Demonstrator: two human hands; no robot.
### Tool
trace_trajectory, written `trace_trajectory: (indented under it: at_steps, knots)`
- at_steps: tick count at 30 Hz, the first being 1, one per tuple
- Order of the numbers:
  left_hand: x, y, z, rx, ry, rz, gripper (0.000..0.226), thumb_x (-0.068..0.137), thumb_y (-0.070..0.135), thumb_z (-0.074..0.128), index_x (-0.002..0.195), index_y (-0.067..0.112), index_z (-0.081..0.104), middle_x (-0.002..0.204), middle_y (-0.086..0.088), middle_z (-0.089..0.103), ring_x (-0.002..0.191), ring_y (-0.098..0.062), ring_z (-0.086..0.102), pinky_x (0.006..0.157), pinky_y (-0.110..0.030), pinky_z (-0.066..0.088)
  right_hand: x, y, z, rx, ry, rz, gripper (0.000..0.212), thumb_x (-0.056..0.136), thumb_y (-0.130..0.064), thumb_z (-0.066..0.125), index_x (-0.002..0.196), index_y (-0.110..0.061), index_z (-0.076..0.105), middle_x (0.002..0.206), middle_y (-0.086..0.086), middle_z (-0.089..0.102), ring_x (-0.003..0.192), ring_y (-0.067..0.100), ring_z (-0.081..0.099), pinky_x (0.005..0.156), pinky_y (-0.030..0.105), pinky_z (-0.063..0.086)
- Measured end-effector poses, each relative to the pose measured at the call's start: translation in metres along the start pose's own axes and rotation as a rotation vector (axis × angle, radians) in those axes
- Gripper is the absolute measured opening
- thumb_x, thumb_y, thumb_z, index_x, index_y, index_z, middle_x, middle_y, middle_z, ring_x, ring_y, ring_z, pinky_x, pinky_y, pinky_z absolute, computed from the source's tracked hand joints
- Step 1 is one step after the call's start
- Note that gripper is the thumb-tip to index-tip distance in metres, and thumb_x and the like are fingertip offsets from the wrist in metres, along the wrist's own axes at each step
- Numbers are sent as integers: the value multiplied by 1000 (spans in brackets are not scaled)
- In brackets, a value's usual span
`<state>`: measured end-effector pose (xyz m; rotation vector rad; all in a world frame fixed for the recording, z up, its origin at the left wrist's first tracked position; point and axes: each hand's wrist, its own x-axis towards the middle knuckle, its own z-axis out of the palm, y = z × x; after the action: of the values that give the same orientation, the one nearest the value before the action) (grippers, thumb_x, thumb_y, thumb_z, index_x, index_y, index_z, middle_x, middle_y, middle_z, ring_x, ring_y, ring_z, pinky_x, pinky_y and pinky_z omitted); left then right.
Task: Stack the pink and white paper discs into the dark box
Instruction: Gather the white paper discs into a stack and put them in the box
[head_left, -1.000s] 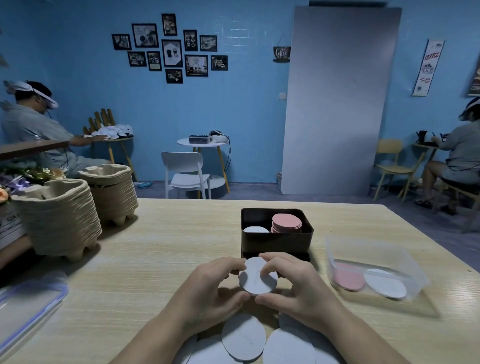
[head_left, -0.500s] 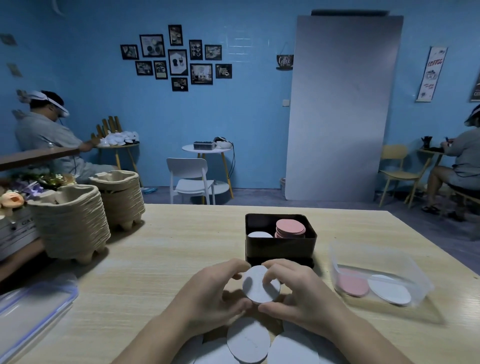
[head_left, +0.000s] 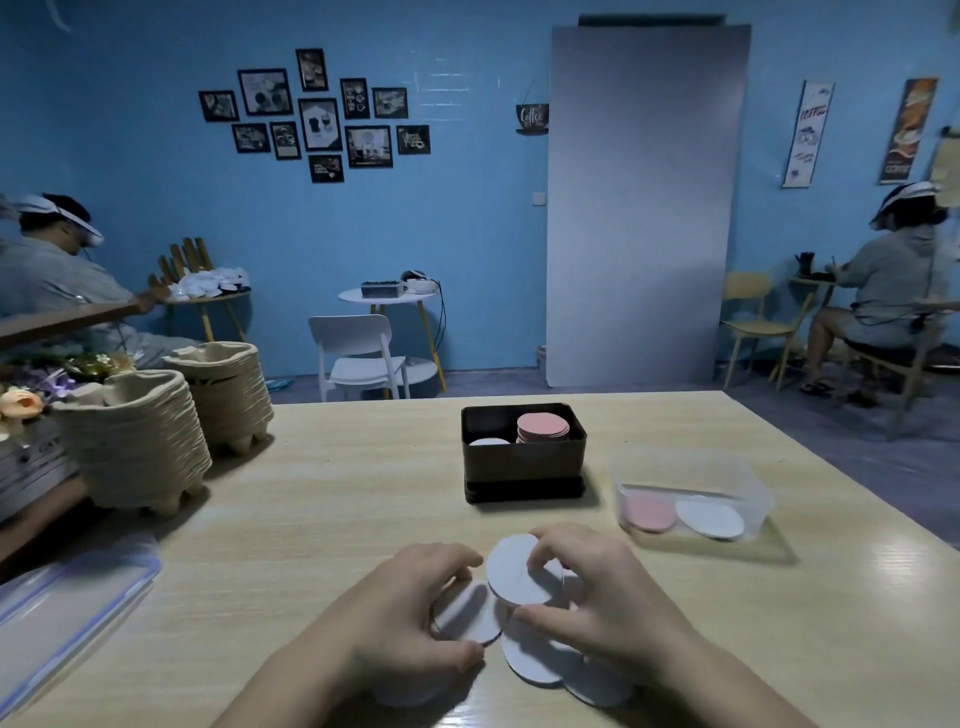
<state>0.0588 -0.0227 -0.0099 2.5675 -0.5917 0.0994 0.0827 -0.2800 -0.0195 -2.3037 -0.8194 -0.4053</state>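
The dark box (head_left: 524, 470) stands at the table's middle, holding a pink disc stack (head_left: 543, 427) on the right and a lower white stack (head_left: 488, 442) on the left. In front of it, my right hand (head_left: 608, 597) pinches an upright white disc (head_left: 511, 571) by its edge. My left hand (head_left: 410, 618) grips another white disc (head_left: 467, 616) just beside and below it. Several loose white discs (head_left: 535, 662) lie on the table under both hands.
A clear plastic tub (head_left: 691, 483) right of the box holds one pink and one white disc. Two stacks of pulp trays (head_left: 135, 441) stand at the left. A clear lid (head_left: 67, 608) lies at the near left. Other people sit at tables behind.
Both hands held one white disc together before. Now each hand holds its own disc, the left one lower. The camera has tilted down slightly.
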Motion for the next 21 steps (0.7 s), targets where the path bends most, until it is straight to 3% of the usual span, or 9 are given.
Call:
trace_trajectory:
  at_steps: [7,9,13,16,19,21]
  knots:
    - [-10,-1,10,-242,142,-90,68,65,42,78,128,40,55,117,16,61,107,1,65,97,-32,55,-13,0,2,14,30,48,40,70,-58,76,89,-27,58,112,-19,65,126,-6,52,94,26,48]
    - [-13,-6,8,-271,218,-108,65,66,38,78,127,39,57,119,12,63,108,2,65,94,-28,55,-14,2,3,7,44,57,40,71,-58,76,89,-27,59,113,-20,64,129,-10,48,95,25,47]
    - [-12,-7,7,-206,357,-40,63,68,39,80,128,31,61,119,20,65,117,4,58,88,-9,47,-14,4,5,-3,46,74,41,71,-58,76,89,-26,58,114,-22,62,131,-12,43,93,18,45]
    - [-6,2,10,-200,371,8,65,71,42,80,131,31,59,125,22,61,123,2,55,92,-13,49,-12,2,6,12,21,91,40,71,-56,76,89,-27,55,111,-23,60,128,-8,46,87,24,50]
    - [-1,8,18,-97,327,75,70,76,52,77,139,35,52,134,24,56,128,6,48,104,-18,42,-12,2,6,18,15,83,47,70,-54,75,109,-33,61,116,-27,59,114,-2,54,87,22,48]
    - [1,11,22,-79,291,111,72,78,54,75,142,34,49,136,25,54,130,8,46,107,-18,40,-13,5,8,16,-5,45,59,74,-57,74,127,-36,59,126,-32,53,120,-5,51,98,18,43]
